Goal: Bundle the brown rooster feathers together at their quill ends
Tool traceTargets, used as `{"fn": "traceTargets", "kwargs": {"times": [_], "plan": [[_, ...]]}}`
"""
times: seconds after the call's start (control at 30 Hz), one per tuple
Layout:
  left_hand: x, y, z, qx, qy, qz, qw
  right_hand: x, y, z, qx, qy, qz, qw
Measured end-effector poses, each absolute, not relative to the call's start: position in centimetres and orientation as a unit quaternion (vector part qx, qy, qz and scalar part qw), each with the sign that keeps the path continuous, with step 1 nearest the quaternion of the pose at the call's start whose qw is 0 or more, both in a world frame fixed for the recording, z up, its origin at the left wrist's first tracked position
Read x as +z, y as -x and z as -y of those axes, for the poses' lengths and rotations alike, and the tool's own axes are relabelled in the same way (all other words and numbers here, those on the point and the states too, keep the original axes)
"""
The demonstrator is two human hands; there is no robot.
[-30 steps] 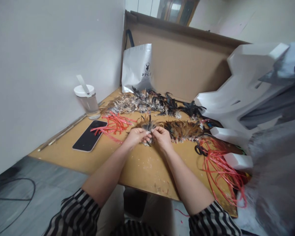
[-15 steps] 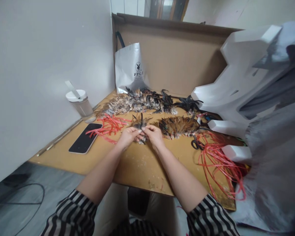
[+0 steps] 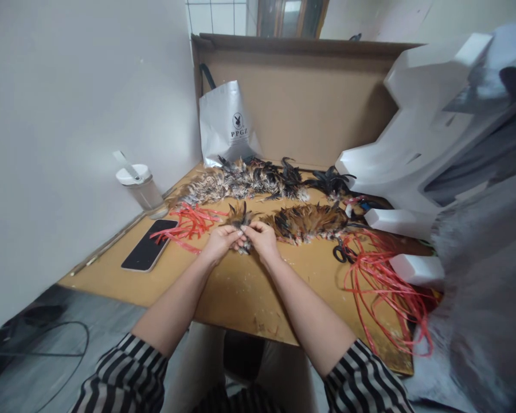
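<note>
My left hand (image 3: 222, 241) and my right hand (image 3: 261, 238) meet over the middle of the table, fingertips pinched together on one small bunch of feathers (image 3: 239, 215). Dark and brown tips of the bunch fan out above the fingers, and pale fluffy ends show below them. Just right of my hands lies a row of brown feathers (image 3: 313, 221). Behind it stretches a longer pile of mottled and black feathers (image 3: 241, 179). Red plastic strips (image 3: 193, 219) lie close to my left hand.
A phone (image 3: 148, 246) and a lidded cup (image 3: 140, 186) are on the left. Scissors (image 3: 343, 252) and long red strips (image 3: 382, 287) lie at the right, beside white foam pieces (image 3: 417, 269). At the back, a silver bag (image 3: 223, 126) leans against a cardboard panel (image 3: 313, 97).
Both hands have shifted slightly left with the feather bunch still pinched between them. The camera view has tilted up a little. Other things on the table stay in place.
</note>
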State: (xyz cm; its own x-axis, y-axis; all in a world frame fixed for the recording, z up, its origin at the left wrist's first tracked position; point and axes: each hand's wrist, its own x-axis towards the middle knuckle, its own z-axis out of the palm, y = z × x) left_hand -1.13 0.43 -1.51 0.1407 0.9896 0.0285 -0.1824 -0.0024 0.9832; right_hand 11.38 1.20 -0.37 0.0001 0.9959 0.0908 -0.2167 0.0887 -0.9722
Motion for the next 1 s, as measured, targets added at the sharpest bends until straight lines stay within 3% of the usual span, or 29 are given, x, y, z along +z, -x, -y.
{"fn": "traceTargets", "kwargs": {"times": [0.63,0.83,1.0], "plan": [[-1.35,0.63,-0.08,0.522,-0.469,-0.404,0.587,0.25,-11.59,-0.81,0.557,0.403,0.467,0.556],[-1.34,1.07,-0.28,0.555,-0.420,-0.388,0.604,-0.43,-11.90,-1.06,0.446,0.406,0.568,0.560],[-0.96,1.45,-0.17,0.574,-0.387,-0.362,0.624,-0.02,-12.23,-0.37,0.270,0.403,0.702,0.522]]}}
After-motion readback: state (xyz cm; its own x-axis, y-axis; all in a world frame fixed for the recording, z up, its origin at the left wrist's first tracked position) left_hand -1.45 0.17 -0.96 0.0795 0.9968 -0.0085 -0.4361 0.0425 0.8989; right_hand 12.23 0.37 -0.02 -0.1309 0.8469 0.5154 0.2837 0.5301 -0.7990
